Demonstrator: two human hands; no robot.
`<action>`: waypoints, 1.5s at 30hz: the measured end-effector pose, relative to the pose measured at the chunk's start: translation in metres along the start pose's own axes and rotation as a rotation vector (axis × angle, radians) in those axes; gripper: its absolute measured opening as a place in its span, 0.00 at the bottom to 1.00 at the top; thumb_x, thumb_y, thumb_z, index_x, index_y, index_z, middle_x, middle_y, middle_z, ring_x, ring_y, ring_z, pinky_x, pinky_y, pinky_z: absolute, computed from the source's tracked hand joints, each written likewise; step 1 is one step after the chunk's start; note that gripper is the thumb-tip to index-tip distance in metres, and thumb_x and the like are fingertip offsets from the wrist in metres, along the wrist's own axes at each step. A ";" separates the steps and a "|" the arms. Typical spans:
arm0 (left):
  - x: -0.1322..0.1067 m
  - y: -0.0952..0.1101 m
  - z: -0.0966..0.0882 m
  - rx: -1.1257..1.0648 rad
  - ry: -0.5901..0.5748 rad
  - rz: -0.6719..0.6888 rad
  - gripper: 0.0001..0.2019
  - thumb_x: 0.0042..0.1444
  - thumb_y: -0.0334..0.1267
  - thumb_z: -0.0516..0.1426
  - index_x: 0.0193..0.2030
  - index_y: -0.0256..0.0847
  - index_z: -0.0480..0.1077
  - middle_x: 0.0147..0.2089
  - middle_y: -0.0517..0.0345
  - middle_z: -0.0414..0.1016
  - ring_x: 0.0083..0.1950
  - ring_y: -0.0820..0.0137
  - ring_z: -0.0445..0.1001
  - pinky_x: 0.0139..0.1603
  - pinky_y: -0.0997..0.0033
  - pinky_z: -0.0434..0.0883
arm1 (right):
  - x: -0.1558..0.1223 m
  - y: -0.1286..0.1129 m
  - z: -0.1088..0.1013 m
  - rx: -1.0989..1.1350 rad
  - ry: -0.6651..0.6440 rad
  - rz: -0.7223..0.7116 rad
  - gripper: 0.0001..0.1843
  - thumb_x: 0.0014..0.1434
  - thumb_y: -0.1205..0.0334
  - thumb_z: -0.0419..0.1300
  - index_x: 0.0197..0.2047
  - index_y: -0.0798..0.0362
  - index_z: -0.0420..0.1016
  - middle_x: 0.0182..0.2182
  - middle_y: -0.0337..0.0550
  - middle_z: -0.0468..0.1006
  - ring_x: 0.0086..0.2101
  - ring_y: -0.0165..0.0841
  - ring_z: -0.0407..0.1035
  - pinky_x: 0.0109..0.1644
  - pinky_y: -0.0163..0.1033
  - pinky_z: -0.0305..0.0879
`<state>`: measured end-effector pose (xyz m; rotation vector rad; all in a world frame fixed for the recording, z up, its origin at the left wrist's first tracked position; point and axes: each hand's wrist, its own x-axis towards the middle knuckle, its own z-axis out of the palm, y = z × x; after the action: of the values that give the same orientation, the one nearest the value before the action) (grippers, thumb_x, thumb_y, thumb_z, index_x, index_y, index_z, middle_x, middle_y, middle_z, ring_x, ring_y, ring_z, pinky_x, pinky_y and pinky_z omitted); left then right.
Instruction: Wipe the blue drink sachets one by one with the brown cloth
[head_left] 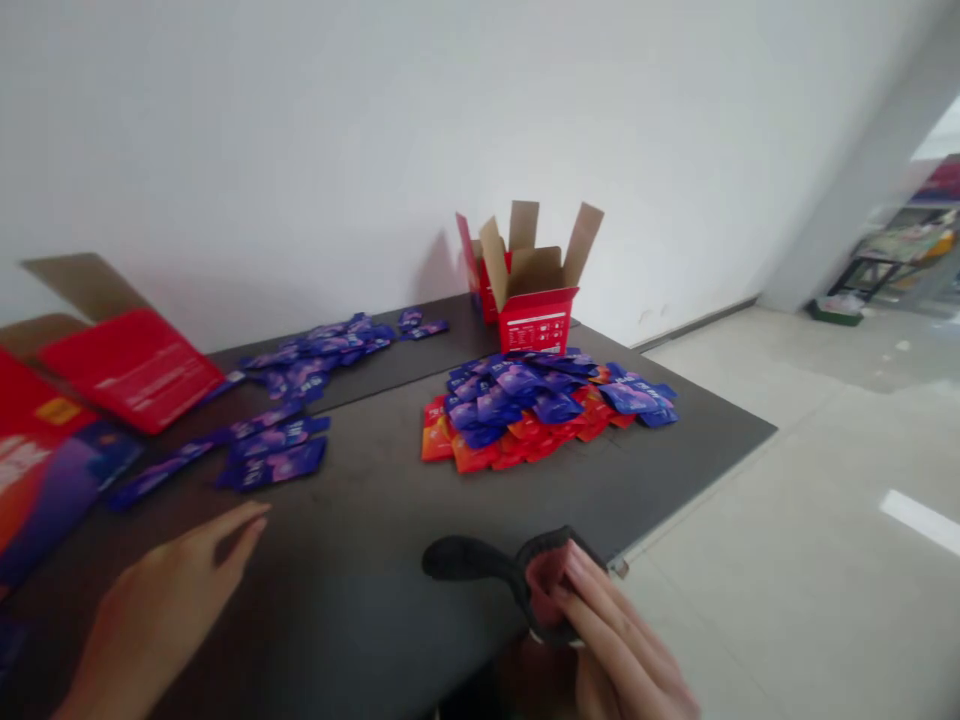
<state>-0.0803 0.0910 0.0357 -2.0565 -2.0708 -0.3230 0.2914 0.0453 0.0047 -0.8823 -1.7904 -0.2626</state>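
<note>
My left hand (161, 605) hovers over the front left of the dark table. Its thumb and forefinger stretch forward with a gap between them, holding nothing, just short of several purple sachets (277, 465). At the front edge my right hand (619, 635) grips what looks like a black hand-held tape dispenser (559, 545), with a reddish inside and a curved handle pointing left. The fingers lie together over its near right side, and the thumb is partly hidden. Beyond it is a heap of purple sachets (499, 405) mixed with orange-red sachets (480, 455).
An open red carton (536, 320) with raised flaps stands behind the heap, another red carton (486, 295) behind it. A large red and purple carton (45, 450) is at the left. More purple sachets (315, 355) lie along the white wall. The table (720, 425) ends at the right.
</note>
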 end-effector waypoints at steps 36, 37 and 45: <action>0.009 -0.018 0.000 0.041 -0.257 -0.030 0.22 0.57 0.32 0.39 0.53 0.42 0.66 0.56 0.52 0.66 0.60 0.62 0.59 0.61 0.52 0.49 | 0.014 -0.029 0.051 0.110 0.081 0.101 0.22 0.54 0.79 0.50 0.50 0.57 0.70 0.49 0.48 0.71 0.46 0.41 0.68 0.47 0.42 0.70; 0.003 -0.008 -0.002 0.070 -0.213 -0.058 0.22 0.58 0.35 0.39 0.54 0.42 0.65 0.56 0.51 0.66 0.59 0.61 0.60 0.61 0.51 0.49 | 0.016 -0.027 0.049 0.115 0.071 0.100 0.22 0.53 0.80 0.51 0.50 0.58 0.70 0.49 0.49 0.70 0.46 0.41 0.68 0.48 0.42 0.69; -0.017 0.020 0.009 0.002 -0.300 -0.085 0.19 0.56 0.37 0.45 0.52 0.41 0.66 0.44 0.50 0.76 0.42 0.62 0.74 0.41 0.67 0.70 | 0.056 -0.018 0.049 0.119 0.106 0.034 0.23 0.54 0.80 0.50 0.51 0.53 0.68 0.51 0.43 0.69 0.47 0.38 0.67 0.50 0.43 0.69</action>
<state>-0.0597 0.0770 0.0224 -2.1306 -2.3288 -0.0245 0.2353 0.0848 0.0384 -0.7993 -1.6742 -0.1760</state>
